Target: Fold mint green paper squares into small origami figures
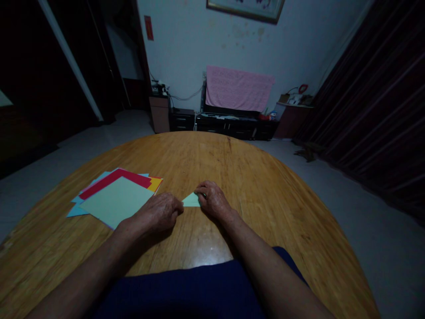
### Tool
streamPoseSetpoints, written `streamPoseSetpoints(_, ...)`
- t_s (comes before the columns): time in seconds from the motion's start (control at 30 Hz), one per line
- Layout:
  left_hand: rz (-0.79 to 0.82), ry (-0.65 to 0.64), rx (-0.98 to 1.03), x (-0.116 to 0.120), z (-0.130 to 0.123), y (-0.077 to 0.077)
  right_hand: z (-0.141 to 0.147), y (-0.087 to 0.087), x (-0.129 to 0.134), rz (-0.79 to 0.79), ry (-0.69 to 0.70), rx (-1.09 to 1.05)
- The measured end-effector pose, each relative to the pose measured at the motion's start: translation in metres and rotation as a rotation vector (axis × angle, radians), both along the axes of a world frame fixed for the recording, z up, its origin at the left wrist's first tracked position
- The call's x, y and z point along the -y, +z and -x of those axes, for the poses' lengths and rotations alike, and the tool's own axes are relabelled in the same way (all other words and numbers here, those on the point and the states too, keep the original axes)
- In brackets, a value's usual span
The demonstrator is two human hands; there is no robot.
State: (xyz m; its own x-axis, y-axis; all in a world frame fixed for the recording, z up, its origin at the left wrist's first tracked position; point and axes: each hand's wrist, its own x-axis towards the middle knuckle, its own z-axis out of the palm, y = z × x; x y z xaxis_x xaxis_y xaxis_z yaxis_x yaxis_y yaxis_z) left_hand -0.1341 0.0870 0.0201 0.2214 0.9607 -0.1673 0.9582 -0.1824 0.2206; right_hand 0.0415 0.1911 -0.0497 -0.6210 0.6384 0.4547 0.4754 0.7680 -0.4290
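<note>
Nearest to me was the dark blue clothing (pixel 186 290) on the seated person's lap, tucked against the edge of a round wooden desk (pixel 265 199). Both forearms reached in over the wood. The left hand (pixel 164 210) had its fingers drawn together, pinching the left tip of a small folded piece of pale green paper (pixel 191 201). The right hand (pixel 214 201) curled over the paper's right end, its fingertips by the upper edge; whether it gripped or only pressed, I could not tell. The paper sat between the two hands, its visible part a low triangle. Just beside the left hand lay a loose, fanned pile: a pale green sheet (pixel 119 201) on top, red paper (pixel 109 180) showing behind it, blue paper (pixel 78 210) at the left and orange-yellow paper (pixel 155 184) at the right. Beyond the desk stood a low black cabinet (pixel 215 126), with a pink towel (pixel 239 88) draped above it, and higher up a framed picture (pixel 245 17) hung on the wall (pixel 186 48).
</note>
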Motion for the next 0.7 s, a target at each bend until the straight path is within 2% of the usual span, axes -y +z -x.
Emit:
streamPoseSetpoints(0.07, 0.019, -0.024, -0.065, -0.002, 0.003, 0.007, 0.000, 0.001, 0.001, 0.004, 0.003, 0.000)
streamPoseSetpoints(0.17, -0.002, 0.026, -0.111, -0.011, 0.001, 0.018, 0.000, 0.002, 0.001, 0.004, 0.003, 0.006)
streamPoseSetpoints(0.3, -0.101, 0.030, -0.040, -0.031, -0.016, 0.021, 0.003, 0.001, -0.002, -0.007, 0.006, 0.030)
streamPoseSetpoints(0.43, -0.121, 0.040, 0.050, -0.051, -0.031, 0.004, 0.005, -0.001, -0.009, -0.017, 0.000, 0.038)
streamPoseSetpoints(0.57, -0.132, 0.035, 0.096, -0.066, -0.029, -0.020, 0.000, 0.001, -0.015, 0.005, 0.001, 0.003)
streamPoseSetpoints(0.7, -0.159, 0.012, 0.098, -0.071, -0.022, -0.030, -0.014, 0.008, -0.019, 0.021, -0.222, 0.041)
